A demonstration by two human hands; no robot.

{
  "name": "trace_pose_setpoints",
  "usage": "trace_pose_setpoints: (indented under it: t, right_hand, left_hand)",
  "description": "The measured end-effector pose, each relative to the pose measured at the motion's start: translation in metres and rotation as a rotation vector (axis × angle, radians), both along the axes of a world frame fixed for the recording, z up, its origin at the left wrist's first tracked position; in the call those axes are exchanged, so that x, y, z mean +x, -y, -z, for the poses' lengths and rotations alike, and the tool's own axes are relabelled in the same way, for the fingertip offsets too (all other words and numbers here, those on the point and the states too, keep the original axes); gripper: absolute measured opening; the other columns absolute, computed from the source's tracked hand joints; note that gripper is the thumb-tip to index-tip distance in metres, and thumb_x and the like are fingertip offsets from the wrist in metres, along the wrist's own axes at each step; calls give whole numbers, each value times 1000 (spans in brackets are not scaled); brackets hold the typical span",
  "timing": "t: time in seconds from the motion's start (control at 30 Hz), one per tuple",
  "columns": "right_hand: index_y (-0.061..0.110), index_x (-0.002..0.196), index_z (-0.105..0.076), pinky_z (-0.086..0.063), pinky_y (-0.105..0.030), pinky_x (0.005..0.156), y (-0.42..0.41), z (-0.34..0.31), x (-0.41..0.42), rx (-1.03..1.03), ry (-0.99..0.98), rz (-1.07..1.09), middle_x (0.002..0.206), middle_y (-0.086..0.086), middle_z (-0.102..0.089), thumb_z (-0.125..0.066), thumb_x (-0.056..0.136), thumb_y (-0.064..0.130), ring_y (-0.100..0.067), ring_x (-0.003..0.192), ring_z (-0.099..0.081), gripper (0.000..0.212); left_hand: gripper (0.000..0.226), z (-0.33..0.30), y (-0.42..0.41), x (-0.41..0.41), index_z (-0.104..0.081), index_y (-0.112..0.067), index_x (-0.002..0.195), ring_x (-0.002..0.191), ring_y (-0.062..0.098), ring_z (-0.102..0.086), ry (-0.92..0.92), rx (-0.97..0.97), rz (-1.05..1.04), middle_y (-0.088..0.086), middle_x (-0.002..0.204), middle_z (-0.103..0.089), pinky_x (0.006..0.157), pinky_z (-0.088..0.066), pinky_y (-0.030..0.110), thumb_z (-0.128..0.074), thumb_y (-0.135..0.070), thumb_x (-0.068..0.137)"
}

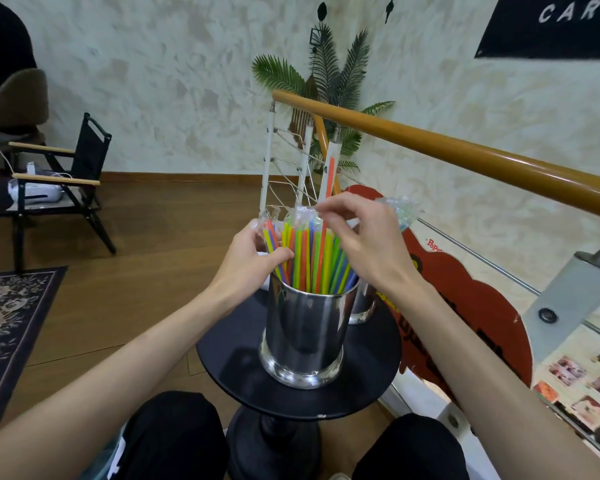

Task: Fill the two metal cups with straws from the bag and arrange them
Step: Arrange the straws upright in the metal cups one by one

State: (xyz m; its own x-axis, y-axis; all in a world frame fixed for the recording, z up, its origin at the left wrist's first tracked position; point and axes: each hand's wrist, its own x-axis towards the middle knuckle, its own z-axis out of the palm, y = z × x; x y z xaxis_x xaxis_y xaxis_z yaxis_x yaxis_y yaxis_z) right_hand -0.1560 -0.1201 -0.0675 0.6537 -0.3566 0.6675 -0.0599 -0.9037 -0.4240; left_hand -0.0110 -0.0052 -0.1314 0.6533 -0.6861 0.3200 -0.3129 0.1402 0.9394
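Note:
A shiny metal cup [305, 334] stands on a small round black table [229, 362], packed with upright coloured straws [305, 261] in clear wrappers. My left hand [253, 261] grips the left side of the straw bundle just above the cup's rim. My right hand [364, 237] pinches the top of one orange straw [329, 181], which stands taller than the rest. A second metal cup [362, 306] is mostly hidden behind the first one and my right wrist. A crumpled clear plastic bag [400, 207] shows behind my right hand.
A wooden handrail [465, 154] with white metal posts runs behind the table, and a red cut-out sign [471, 306] leans under it. A folding chair [66, 178] and a patterned rug [11, 313] are to the left. My knees are below the table.

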Motion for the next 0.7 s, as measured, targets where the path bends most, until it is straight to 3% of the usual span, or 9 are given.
trace_pose_setpoints:
  t: [0.1, 0.2, 0.33, 0.47, 0.53, 0.63, 0.7]
  right_hand:
    - [13, 122, -72, -49, -10, 85, 4, -11, 0, -32, 19, -4, 107, 8, -69, -63, 96, 0, 6, 93, -61, 31]
    - [15, 124, -71, -57, -28, 88, 9, -17, 4, -109, 75, 18, 105, 7, -65, -73, 85, -5, -6, 89, -63, 43]
    - [16, 118, -74, -59, -40, 80, 21, -22, 12, -52, 188, 72, 99, 6, -68, -79, 85, 8, -10, 72, -61, 35]
    - [11, 115, -75, -58, -25, 72, 16, -28, 8, 85, 268, 71, 95, 1, -74, -67, 98, 21, -1, 73, -67, 22]
    - [9, 108, -76, -53, -19, 62, 6, -29, 4, 163, 280, 25, 85, 3, -74, -63, 100, 23, 0, 63, -63, 20]
    - [8, 90, -75, -51, -25, 56, -10, -19, 0, 214, 195, -20, 72, 0, -71, -60, 102, 28, -10, 54, -60, 28]
    - [8, 80, -73, -52, -32, 60, -16, -8, 2, 185, 87, 10, 68, -2, -70, -59, 102, 32, -17, 57, -61, 36]
  left_hand:
    - [21, -1, 0, -1, -61, -20, 103, 89, 1, -69, 1, -4, -1, -4, 99, -72, 73, -52, 11, -71, -7, 91]
    - [19, -2, -2, -3, -63, -19, 97, 77, -4, -66, 30, 9, -20, -5, 90, -69, 69, -48, 7, -70, -3, 90]
    - [18, -3, -3, -4, -66, -21, 88, 78, -2, -66, 64, 29, -18, -11, 82, -69, 74, -50, 11, -69, -3, 90]
    - [10, -3, -4, -3, -68, -14, 91, 84, 6, -67, 85, 40, -25, -7, 86, -70, 79, -53, 18, -70, -4, 90]
    - [13, -3, -5, -2, -68, -17, 89, 83, 4, -67, 88, 36, -24, -8, 85, -70, 78, -52, 16, -71, -4, 89]
    - [18, -4, -5, -2, -68, -22, 85, 82, 1, -67, 91, 21, -24, -12, 84, -70, 76, -50, 14, -72, -5, 88]
    - [18, -4, -5, -3, -69, -23, 86, 86, 5, -68, 87, 17, -24, -10, 86, -71, 79, -52, 18, -73, -6, 88]
